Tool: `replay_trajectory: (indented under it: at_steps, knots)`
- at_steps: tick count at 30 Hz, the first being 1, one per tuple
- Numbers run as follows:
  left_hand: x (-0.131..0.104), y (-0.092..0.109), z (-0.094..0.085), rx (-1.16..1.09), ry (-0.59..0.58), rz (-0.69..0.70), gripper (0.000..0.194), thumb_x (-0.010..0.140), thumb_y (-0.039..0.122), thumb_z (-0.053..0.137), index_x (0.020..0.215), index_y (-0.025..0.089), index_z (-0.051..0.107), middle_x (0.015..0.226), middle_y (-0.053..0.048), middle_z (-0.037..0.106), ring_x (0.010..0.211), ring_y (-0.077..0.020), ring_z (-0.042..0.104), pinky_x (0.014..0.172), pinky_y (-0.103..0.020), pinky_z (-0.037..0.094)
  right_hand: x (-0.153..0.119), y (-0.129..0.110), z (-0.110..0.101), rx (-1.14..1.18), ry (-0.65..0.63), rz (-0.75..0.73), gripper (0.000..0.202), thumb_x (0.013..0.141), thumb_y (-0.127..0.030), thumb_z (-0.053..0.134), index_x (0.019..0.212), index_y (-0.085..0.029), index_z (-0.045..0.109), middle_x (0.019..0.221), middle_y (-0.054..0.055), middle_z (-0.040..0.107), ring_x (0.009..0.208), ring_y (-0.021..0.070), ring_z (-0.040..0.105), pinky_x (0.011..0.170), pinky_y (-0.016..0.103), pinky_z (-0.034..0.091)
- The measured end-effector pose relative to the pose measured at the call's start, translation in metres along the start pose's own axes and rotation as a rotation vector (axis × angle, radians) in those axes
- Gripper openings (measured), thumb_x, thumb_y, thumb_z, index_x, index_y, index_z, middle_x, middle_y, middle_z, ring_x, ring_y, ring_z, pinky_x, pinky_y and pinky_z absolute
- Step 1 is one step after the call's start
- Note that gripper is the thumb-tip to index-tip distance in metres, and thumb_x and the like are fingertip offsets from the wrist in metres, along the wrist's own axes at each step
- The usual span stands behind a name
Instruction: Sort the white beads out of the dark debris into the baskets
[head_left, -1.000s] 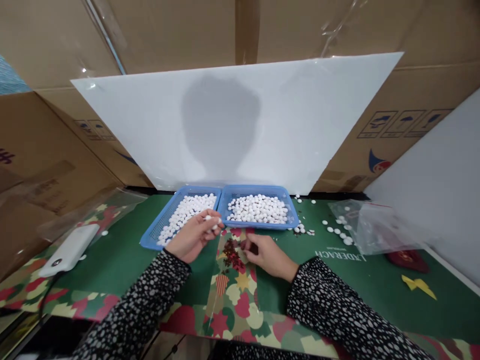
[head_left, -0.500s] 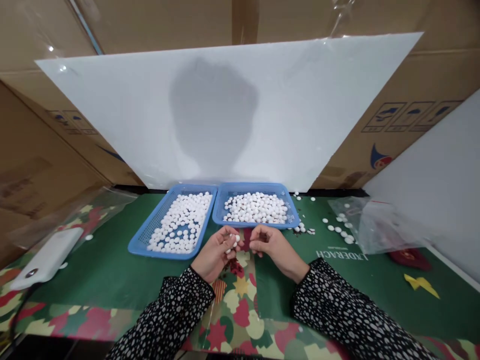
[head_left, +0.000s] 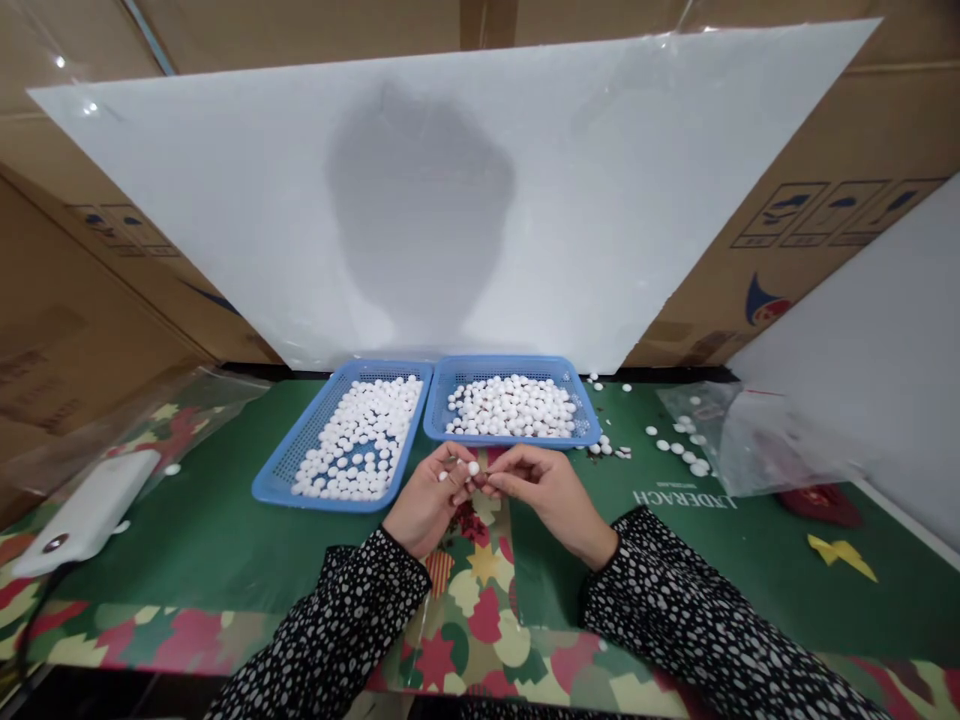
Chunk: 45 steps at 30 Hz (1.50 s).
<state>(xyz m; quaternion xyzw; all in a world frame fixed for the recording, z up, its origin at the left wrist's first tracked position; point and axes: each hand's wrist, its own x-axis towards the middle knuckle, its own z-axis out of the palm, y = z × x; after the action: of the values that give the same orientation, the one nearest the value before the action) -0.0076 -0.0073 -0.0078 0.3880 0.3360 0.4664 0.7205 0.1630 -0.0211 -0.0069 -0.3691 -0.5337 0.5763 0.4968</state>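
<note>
My left hand [head_left: 426,500] is closed around a few small white round pieces [head_left: 473,468], which show between thumb and fingers. Against its fingertips, my right hand [head_left: 541,494] makes a pinch; whatever lies in that pinch is too small to make out. Just beyond the hands stands a blue mesh basket [head_left: 512,439] heaped with white round pieces, some with brown marks. To its left, a second blue basket [head_left: 271,487] holds a thinner spread of similar white pieces. Dark reddish crumbs [head_left: 469,522] lie on the table covering below my fingers.
Loose white pieces [head_left: 663,445] lie right of the baskets, near a clear plastic bag [head_left: 757,440]. A dark red item [head_left: 819,506] and yellow scraps [head_left: 841,556] are farther right. A white device with a cable [head_left: 90,512] sits at left. A white board [head_left: 585,200] stands behind.
My right hand has moved left, and its fingertips now meet those of my left hand. The view has tilted slightly downward. Both baskets stay in place.
</note>
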Motion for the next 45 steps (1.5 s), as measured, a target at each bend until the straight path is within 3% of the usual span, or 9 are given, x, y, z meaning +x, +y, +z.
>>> replay_trajectory:
  at_steps: [5,12,24,27,31,35,40,45]
  knots:
    - [-0.002,0.000,0.002,0.003,-0.025,0.022,0.027,0.077,0.036,0.074,0.079,0.016,0.057,0.068,0.000,0.057,0.056,-0.0065,0.043,0.051,-0.018,0.030,0.000,0.002,0.001,-0.208,0.032,-0.133,0.008,0.082,-0.027,0.068,0.079,-0.019,0.067,0.088,0.002,0.065,0.077,0.0152,0.059,0.070,0.029,0.048]
    - [-0.002,-0.001,0.003,0.033,-0.019,0.037,0.029,0.074,0.039,0.076,0.077,0.017,0.056,0.066,0.003,0.054,0.053,-0.0063,0.041,0.050,-0.018,0.028,-0.001,0.003,0.005,-0.289,0.040,-0.156,0.008,0.084,-0.026,0.065,0.080,-0.019,0.065,0.083,0.001,0.062,0.073,0.0148,0.056,0.067,0.027,0.045]
    - [-0.006,-0.005,0.005,0.056,-0.022,0.058,0.025,0.077,0.036,0.073,0.076,0.017,0.056,0.063,0.003,0.052,0.053,-0.0067,0.037,0.049,-0.019,0.026,-0.003,0.008,0.010,-0.206,0.084,-0.159,0.013,0.083,-0.027,0.068,0.081,-0.019,0.058,0.076,-0.001,0.061,0.068,0.0137,0.056,0.064,0.026,0.046]
    - [-0.006,-0.004,0.006,0.053,-0.021,0.046,0.025,0.077,0.035,0.073,0.076,0.017,0.057,0.063,0.002,0.053,0.055,-0.0075,0.041,0.050,-0.018,0.028,-0.004,0.008,0.011,-0.228,0.105,-0.202,0.012,0.084,-0.026,0.067,0.092,-0.021,0.060,0.078,-0.001,0.061,0.070,0.0143,0.057,0.065,0.027,0.047]
    - [-0.005,-0.003,0.006,0.051,-0.016,0.040,0.024,0.076,0.035,0.074,0.080,0.016,0.059,0.067,0.001,0.054,0.057,-0.0071,0.043,0.050,-0.018,0.028,-0.001,0.004,0.007,-0.366,0.003,-0.313,0.026,0.090,-0.022,0.059,0.115,-0.028,0.063,0.090,0.001,0.061,0.082,0.0161,0.059,0.076,0.032,0.049]
    - [-0.005,-0.002,0.005,0.079,-0.010,0.029,0.026,0.078,0.038,0.072,0.086,0.016,0.060,0.068,0.001,0.053,0.056,-0.0065,0.041,0.049,-0.018,0.028,0.000,0.003,0.003,-0.426,-0.054,-0.390,0.019,0.090,-0.024,0.060,0.107,-0.027,0.068,0.092,0.003,0.060,0.087,0.0177,0.059,0.079,0.034,0.050]
    - [-0.005,0.002,0.001,0.121,0.044,0.014,0.028,0.084,0.039,0.064,0.098,0.015,0.058,0.068,-0.001,0.057,0.056,-0.0074,0.043,0.047,-0.017,0.027,-0.001,0.010,-0.002,-0.222,-0.011,-0.217,0.013,0.088,-0.028,0.063,0.099,-0.022,0.064,0.092,0.004,0.066,0.082,0.0174,0.064,0.074,0.032,0.052]
    - [-0.003,0.008,-0.006,0.177,0.107,0.061,0.024,0.085,0.038,0.062,0.089,0.017,0.050,0.071,-0.001,0.060,0.055,-0.0076,0.042,0.043,-0.017,0.024,0.006,0.015,-0.012,-0.107,0.035,-0.091,0.015,0.084,-0.033,0.066,0.090,-0.019,0.062,0.077,0.002,0.069,0.072,0.0171,0.066,0.069,0.031,0.053]
